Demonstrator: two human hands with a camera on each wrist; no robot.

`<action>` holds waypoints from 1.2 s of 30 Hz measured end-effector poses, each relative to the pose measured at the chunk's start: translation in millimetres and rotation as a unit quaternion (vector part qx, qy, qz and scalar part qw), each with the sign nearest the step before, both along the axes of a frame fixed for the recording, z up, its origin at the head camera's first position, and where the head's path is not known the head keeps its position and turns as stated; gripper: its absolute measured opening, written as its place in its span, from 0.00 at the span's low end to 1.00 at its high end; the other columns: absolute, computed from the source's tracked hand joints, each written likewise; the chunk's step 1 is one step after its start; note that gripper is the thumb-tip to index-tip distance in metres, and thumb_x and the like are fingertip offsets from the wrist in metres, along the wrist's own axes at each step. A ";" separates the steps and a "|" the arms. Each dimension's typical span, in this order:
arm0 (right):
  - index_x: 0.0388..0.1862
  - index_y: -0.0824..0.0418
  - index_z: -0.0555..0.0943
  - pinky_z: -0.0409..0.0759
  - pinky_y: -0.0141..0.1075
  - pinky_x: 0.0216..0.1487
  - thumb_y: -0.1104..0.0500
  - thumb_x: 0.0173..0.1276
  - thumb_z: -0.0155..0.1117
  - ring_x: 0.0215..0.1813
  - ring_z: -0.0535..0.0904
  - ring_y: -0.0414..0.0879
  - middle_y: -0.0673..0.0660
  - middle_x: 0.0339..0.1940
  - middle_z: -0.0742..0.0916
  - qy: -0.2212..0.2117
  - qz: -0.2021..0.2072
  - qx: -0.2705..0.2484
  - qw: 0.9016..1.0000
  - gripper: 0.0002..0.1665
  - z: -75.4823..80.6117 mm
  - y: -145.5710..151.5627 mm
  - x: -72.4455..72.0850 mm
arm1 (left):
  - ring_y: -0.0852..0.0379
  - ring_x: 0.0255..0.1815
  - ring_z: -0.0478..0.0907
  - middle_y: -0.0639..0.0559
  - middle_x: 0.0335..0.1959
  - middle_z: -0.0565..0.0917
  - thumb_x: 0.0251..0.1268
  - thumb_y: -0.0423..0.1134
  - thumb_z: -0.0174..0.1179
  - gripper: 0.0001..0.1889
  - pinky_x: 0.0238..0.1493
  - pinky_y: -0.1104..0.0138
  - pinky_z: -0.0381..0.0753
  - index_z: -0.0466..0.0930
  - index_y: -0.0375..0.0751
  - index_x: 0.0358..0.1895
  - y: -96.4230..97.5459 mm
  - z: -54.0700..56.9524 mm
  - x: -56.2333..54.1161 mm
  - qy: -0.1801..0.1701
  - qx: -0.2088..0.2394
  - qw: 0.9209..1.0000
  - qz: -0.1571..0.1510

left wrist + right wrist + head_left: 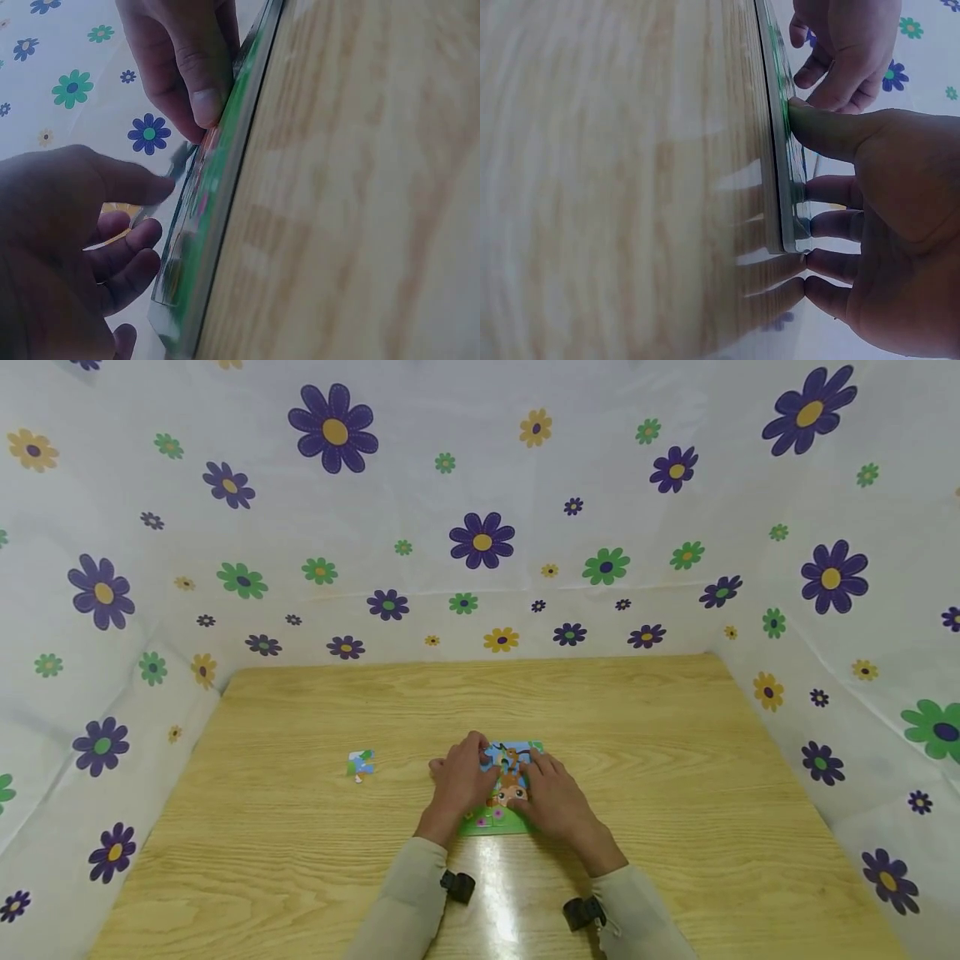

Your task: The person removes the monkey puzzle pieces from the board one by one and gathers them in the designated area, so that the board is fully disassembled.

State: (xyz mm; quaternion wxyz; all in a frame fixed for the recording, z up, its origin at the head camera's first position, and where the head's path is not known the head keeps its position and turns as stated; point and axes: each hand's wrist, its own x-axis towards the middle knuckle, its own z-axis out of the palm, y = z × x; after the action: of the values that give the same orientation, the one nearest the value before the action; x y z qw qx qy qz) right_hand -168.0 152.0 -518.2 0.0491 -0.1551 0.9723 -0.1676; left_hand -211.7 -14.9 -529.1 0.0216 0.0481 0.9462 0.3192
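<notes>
Green-and-blue rectangular animal jigsaw [512,794], well in from far edge of yellowish wood-grain surface [675,743], beneath right hand [557,797], fingers extended, released; left hand [462,781] alongside, cannot tell whether grasping

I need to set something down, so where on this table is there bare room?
Bare wood runs from the right hand out to the flowered cloth, from the puzzle back to it, and left of the loose piece. A smaller gap lies between that piece and the left hand. It's crowded at the puzzle, under both hands, and around the sleeves.
</notes>
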 end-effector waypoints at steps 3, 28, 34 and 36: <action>0.65 0.67 0.72 0.60 0.53 0.73 0.44 0.66 0.64 0.74 0.61 0.64 0.68 0.72 0.68 -0.003 0.000 -0.001 1.000 0.38 -0.3 0.6 -0.3 | 0.54 0.41 0.76 0.57 0.38 0.81 0.61 0.50 0.64 0.14 0.42 0.55 0.57 0.73 0.49 0.44 0.9 0.7 0.5 0.001 0.011 1.000 -0.003; 0.63 0.66 0.73 0.59 0.54 0.73 0.45 0.66 0.64 0.74 0.61 0.65 0.69 0.72 0.68 0.006 0.002 -0.019 1.000 0.34 -0.6 2.3 0.7 | 0.54 0.42 0.75 0.57 0.38 0.78 0.58 0.49 0.65 0.23 0.51 0.48 0.59 0.75 0.57 0.58 -17.9 5.7 3.0 0.005 -0.026 1.000 -0.017; 0.62 0.66 0.73 0.59 0.54 0.73 0.45 0.66 0.64 0.74 0.60 0.65 0.69 0.72 0.67 0.006 0.007 -0.019 1.000 0.34 -0.6 2.3 0.7 | 0.51 0.46 0.74 0.54 0.40 0.79 0.59 0.49 0.66 0.24 0.50 0.46 0.60 0.75 0.56 0.59 -37.3 3.6 3.4 0.023 -0.020 1.000 -0.007; 0.62 0.65 0.73 0.59 0.55 0.73 0.45 0.66 0.64 0.74 0.60 0.65 0.69 0.72 0.67 0.006 0.008 -0.019 1.000 0.33 -0.4 2.0 1.2 | 0.50 0.47 0.74 0.54 0.41 0.80 0.59 0.49 0.66 0.23 0.51 0.45 0.59 0.76 0.56 0.59 -44.5 3.2 3.0 0.025 -0.021 0.999 0.000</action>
State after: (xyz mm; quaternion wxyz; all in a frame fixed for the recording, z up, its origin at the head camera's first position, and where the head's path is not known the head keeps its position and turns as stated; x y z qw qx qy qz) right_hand -166.9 154.0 -518.6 0.0421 -0.1648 0.9679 -0.1853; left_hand -208.7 -59.4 -525.8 -0.0008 0.0555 0.9531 0.2975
